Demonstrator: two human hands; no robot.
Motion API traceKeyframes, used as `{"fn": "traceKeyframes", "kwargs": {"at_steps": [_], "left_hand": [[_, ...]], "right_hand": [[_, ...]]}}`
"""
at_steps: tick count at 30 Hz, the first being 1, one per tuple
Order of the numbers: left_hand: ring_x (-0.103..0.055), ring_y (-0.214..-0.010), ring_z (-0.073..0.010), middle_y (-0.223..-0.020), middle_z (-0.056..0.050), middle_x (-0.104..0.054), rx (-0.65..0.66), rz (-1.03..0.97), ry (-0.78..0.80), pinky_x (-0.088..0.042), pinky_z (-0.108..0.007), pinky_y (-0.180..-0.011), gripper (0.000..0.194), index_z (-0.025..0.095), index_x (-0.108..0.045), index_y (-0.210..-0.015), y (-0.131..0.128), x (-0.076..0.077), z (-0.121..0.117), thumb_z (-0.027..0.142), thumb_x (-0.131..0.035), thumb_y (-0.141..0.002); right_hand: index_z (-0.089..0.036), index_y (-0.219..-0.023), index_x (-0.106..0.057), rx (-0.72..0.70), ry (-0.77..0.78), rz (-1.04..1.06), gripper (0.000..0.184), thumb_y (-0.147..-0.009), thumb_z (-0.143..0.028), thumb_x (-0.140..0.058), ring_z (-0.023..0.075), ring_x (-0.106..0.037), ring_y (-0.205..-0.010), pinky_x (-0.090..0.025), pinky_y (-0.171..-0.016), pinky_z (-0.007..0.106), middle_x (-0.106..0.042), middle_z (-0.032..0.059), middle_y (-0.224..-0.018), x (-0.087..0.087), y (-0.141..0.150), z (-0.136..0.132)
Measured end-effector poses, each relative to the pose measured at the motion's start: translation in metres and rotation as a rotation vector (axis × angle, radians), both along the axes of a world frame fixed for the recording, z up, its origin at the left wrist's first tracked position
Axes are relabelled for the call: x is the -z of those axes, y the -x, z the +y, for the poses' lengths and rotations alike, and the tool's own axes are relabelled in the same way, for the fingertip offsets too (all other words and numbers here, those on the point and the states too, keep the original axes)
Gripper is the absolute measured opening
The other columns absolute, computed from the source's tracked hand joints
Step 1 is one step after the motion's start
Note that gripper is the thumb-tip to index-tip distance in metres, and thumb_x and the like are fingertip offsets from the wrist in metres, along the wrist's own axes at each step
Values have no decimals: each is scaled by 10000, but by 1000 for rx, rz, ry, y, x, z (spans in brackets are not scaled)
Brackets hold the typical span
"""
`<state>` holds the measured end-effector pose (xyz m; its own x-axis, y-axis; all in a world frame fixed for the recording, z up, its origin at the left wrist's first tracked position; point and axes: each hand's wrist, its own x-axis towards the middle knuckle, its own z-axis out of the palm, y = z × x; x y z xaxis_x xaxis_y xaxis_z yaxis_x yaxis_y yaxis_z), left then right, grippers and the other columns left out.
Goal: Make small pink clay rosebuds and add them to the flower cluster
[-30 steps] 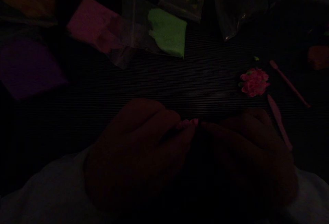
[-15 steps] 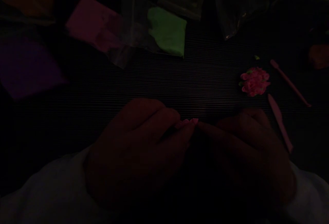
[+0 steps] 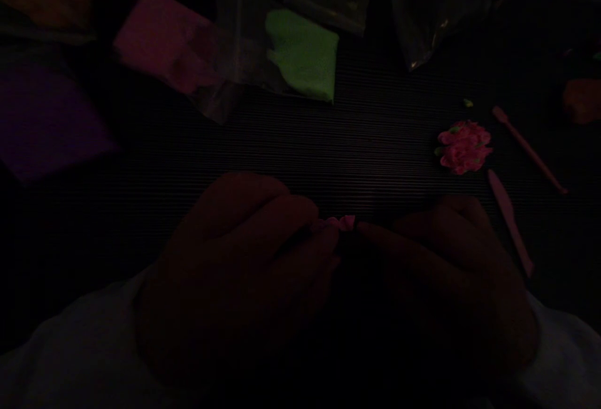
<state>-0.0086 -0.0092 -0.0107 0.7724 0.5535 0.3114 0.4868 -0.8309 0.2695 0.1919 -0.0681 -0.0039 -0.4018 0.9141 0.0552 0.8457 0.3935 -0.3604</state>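
The left hand (image 3: pixel 235 265) pinches a ruffled pink piece (image 3: pixel 347 223); the right hand (image 3: pixel 451 271) waits near, its grip unclear. Light fingertip pressure likely best spares the folds.

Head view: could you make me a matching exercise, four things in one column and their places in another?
1. Small pink piece
2. Knife-shaped tool
3. Green bag
4. Purple bag

A. Just right of the pink bag
B. At the picture's left edge
C. In the left hand's fingers
D. Lying beside the right hand

Pairs: 1-C, 2-D, 3-A, 4-B
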Motion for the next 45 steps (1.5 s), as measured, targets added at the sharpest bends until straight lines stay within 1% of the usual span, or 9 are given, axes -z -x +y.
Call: {"fn": "traceKeyframes", "kwargs": {"at_steps": [7,15,25,32,35,40,45], "left_hand": [[-483,-763,-167,-773,-8,-538,-3,24,2,-444,-344,-658,204,197,-588,-881,0,0,0,234,-565,-682],[-479,-778,-169,-789,-17,-535,12,26,1,-446,-351,-682,223,179,-587,-907,0,1,0,236,-556,-693],[-500,-758,-159,-785,-6,-547,30,25,-6,-459,-353,-661,206,218,-581,-905,1,2,1,249,-532,-707],[-492,-751,-167,-770,-17,-548,30,18,-7,-453,-351,-668,216,178,-590,-895,0,1,1,245,-552,-694],[-491,-752,-168,-769,-15,-548,38,20,2,-450,-354,-674,211,178,-591,-893,0,1,0,241,-550,-696],[-492,-766,-169,-774,-17,-548,7,4,14,-449,-347,-675,193,181,-589,-890,1,1,-1,224,-522,-714],[-494,-758,-174,-775,-17,-556,15,9,11,-448,-352,-668,200,186,-592,-886,0,1,-1,236,-546,-699]], "right_hand": [[-220,-1089,-518,-11,-14,-20,316,-779,-279,-489,150,-430,-682,-329,-683,378,-552,19,-794,1,1,1],[-218,-1099,-515,-26,-22,-23,325,-781,-275,-480,150,-438,-673,-331,-679,381,-556,21,-789,0,1,0],[-220,-1078,-530,-9,-40,-24,308,-775,-254,-490,145,-419,-675,-334,-680,361,-559,18,-773,0,3,0],[-219,-1083,-529,-21,-44,-41,315,-771,-238,-489,148,-432,-660,-336,-677,378,-568,16,-772,0,5,0],[-218,-1078,-532,-14,-55,-47,312,-769,-231,-492,147,-446,-652,-337,-679,383,-571,15,-766,0,6,-1],[-208,-1068,-539,-7,-61,-4,301,-769,-219,-496,142,-465,-646,-348,-670,377,-576,13,-760,-1,6,-2],[-220,-1087,-530,4,-60,-4,313,-777,-223,-488,141,-450,-647,-349,-669,378,-574,10,-749,-1,7,-1]]}}
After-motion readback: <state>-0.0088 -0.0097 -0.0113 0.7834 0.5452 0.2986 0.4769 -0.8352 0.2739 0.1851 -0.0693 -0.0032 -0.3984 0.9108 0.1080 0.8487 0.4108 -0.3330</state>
